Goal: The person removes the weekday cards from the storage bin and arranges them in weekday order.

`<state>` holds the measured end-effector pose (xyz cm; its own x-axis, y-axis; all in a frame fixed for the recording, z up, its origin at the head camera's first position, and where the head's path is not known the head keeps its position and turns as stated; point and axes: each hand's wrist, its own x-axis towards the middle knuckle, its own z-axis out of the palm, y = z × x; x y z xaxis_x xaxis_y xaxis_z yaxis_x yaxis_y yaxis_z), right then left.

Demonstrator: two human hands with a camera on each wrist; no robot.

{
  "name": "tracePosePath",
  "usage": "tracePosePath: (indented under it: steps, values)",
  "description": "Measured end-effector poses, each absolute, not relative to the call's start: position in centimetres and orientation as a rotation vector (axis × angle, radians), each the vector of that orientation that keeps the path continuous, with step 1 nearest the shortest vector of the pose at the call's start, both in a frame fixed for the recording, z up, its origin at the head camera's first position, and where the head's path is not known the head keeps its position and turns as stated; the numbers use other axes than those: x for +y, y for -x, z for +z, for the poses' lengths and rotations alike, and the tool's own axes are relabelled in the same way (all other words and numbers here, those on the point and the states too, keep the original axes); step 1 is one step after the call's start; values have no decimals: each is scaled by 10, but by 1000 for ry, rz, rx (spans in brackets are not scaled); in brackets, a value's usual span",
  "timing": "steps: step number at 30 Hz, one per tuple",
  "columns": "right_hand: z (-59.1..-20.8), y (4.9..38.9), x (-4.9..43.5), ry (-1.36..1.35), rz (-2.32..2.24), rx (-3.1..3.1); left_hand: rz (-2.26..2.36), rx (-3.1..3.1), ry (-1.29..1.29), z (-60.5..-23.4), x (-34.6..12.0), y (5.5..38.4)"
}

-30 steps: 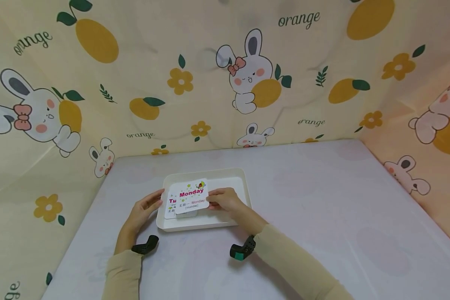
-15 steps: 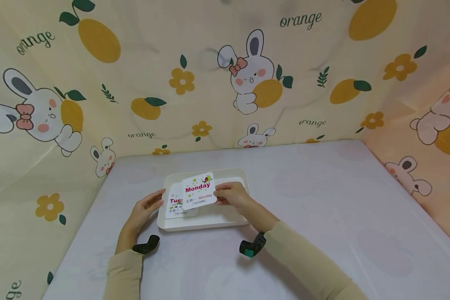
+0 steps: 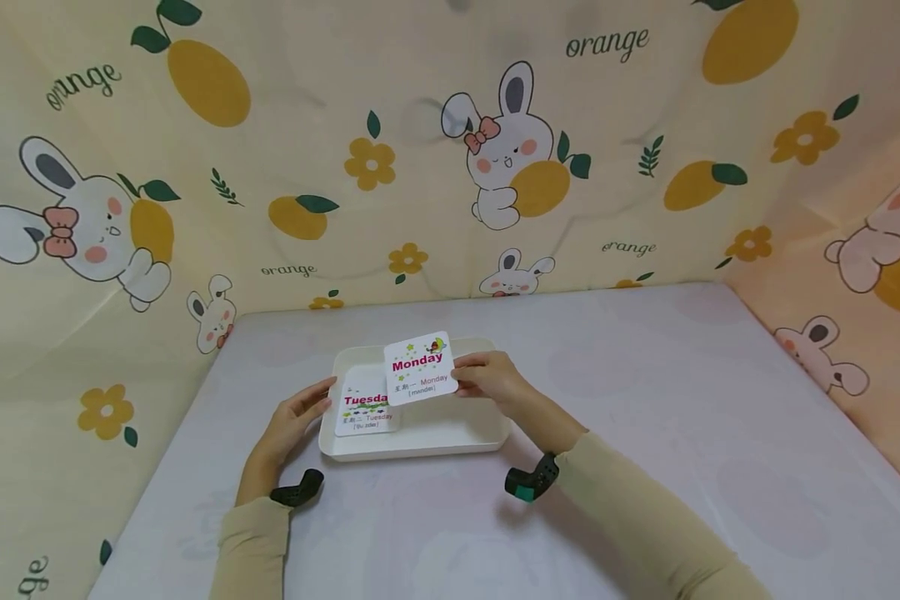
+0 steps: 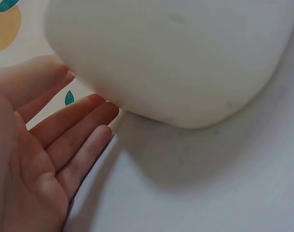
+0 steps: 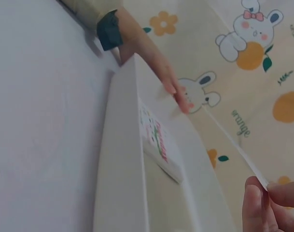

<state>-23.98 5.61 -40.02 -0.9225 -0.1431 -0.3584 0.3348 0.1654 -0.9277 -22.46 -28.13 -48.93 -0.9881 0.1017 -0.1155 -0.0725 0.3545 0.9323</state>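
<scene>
A white tray point(image 3: 450, 433) stands on the table, its left end beside my left hand point(image 3: 288, 425). The left hand's fingers reach out fairly straight, their tips against the tray's outer wall, as the left wrist view point(image 4: 64, 145) also shows. My right hand point(image 3: 495, 383) pinches a white card point(image 3: 420, 371) printed "Monday" by its right edge between thumb and fingers. The card is held up over the tray, tilted, its face toward the head camera. A "Tuesday" card point(image 3: 363, 421) lies in the tray's left part, on top of a small stack seen in the right wrist view.
The table point(image 3: 645, 417) has a pale cloth. Behind and on both sides hangs a cream curtain point(image 3: 420, 83) printed with rabbits and oranges. Each wrist wears a black camera mount point(image 3: 297, 489).
My right hand has lifted the Monday card up and to the right, off the Tuesday card, whose print now shows more. The left hand stays at the tray.
</scene>
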Motion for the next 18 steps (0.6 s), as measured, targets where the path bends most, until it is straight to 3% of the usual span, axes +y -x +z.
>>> tracePosePath:
  steps: [18]
  values:
    - [-396, 257, 96, -248, -1774, 2134, 1730, 2450, -71, -487, -281, 224]
